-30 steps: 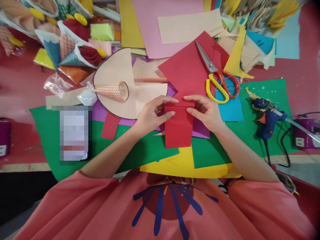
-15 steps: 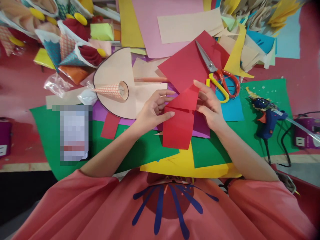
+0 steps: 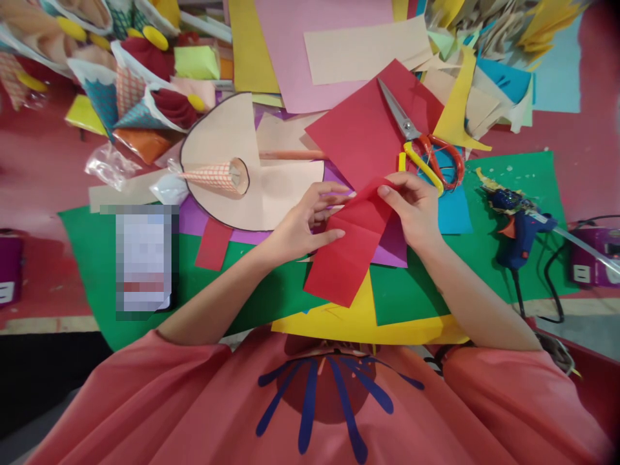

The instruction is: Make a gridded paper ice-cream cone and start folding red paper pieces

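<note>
A creased strip of red paper (image 3: 340, 266) is held between my two hands, its lower end hanging free over the green sheet. My left hand (image 3: 306, 225) grips the strip's left edge, thumb on top and fingers behind it. At the upper right end, my right hand (image 3: 417, 210) pinches the strip between thumb and fingers. Just beyond lies a larger red sheet (image 3: 356, 132) with scissors (image 3: 408, 129) on it, their red and yellow handles close to my right hand. Left of my hands rests a beige paper shape with a black outline (image 3: 208, 135), and a checkered paper cone (image 3: 213, 174) lies on it.
A blue glue gun (image 3: 523, 236) with a cord lies on the green sheet (image 3: 445, 278) at right. A phone (image 3: 144, 258), blurred out, is at left. Wrapped paper cones (image 3: 97, 81) crowd the far left; paper scraps (image 3: 494, 97) pile up at the far right.
The red strip has tilted, its lower end swinging left and nearer to me. My right hand has come down and now pinches the top end with its thumb over it.
</note>
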The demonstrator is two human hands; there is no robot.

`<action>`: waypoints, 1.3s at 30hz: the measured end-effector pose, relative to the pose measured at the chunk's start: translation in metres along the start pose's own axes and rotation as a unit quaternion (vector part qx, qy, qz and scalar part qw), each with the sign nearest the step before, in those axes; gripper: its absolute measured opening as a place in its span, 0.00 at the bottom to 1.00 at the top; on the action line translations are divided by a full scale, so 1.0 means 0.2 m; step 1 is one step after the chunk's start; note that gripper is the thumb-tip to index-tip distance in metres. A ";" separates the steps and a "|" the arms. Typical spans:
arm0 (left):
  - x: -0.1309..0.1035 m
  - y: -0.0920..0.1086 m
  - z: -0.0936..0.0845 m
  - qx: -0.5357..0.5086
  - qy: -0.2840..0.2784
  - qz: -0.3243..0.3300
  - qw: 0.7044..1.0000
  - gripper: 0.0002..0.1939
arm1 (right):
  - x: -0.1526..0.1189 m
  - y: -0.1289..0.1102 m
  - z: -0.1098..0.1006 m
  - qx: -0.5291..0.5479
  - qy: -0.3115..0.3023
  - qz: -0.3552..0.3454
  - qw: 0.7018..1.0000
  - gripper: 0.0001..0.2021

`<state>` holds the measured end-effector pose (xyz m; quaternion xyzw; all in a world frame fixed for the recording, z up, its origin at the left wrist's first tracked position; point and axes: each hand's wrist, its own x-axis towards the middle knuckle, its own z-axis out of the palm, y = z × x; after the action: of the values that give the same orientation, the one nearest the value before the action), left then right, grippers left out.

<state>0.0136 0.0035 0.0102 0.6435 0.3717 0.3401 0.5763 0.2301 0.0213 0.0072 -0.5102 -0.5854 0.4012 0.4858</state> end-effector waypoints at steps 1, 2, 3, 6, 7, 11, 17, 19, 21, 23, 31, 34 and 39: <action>0.00 -0.01 0.00 0.010 0.001 0.013 1.000 0.25 | 0.00 0.00 0.00 -0.015 0.006 0.015 1.000 0.10; 0.00 -0.01 0.00 0.024 -0.003 0.025 0.999 0.22 | 0.00 0.00 0.00 -0.029 0.009 0.028 0.999 0.11; -0.01 -0.01 0.00 0.045 -0.014 0.037 0.998 0.20 | 0.00 0.01 -0.01 -0.040 0.009 0.038 0.998 0.11; -0.01 0.01 -0.01 0.127 -0.060 0.050 0.989 0.14 | 0.00 0.02 -0.01 -0.039 -0.001 0.050 0.998 0.13; -0.01 0.02 -0.02 0.149 -0.072 0.043 0.985 0.14 | 0.00 0.02 -0.01 -0.030 -0.006 0.052 0.998 0.13; -0.01 0.06 -0.01 0.162 -0.099 0.001 0.982 0.18 | 0.00 0.03 0.00 0.000 -0.027 0.050 0.998 0.13; -0.01 0.07 -0.01 0.121 -0.069 -0.038 0.989 0.21 | 0.01 -0.01 -0.02 -0.060 0.001 0.021 0.998 0.12; -0.01 0.06 -0.02 0.088 -0.032 -0.053 0.994 0.22 | 0.03 -0.03 -0.05 -0.072 0.017 -0.001 0.997 0.11; 0.00 0.05 -0.02 0.043 0.004 -0.059 0.997 0.21 | 0.05 -0.05 -0.09 -0.089 0.011 -0.024 0.996 0.09; 0.00 0.03 -0.03 -0.004 0.030 -0.054 0.998 0.21 | 0.10 -0.08 -0.14 -0.178 -0.011 -0.038 0.983 0.09; 0.02 0.01 -0.04 -0.035 0.070 -0.008 0.997 0.21 | 0.35 -0.23 -0.22 -0.619 -0.177 0.076 0.761 0.29; 0.02 0.01 -0.04 -0.035 0.073 0.001 0.997 0.21 | 0.44 -0.22 -0.18 -0.639 -0.196 0.125 0.734 0.32; 0.03 0.03 -0.05 -0.026 0.089 0.000 0.996 0.22 | 0.52 -0.12 -0.17 -0.641 -0.139 0.124 0.745 0.16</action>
<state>0.0083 0.0124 0.0169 0.5953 0.4128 0.4057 0.5574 0.2586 0.1203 0.0538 -0.7082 -0.6973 0.0551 -0.0963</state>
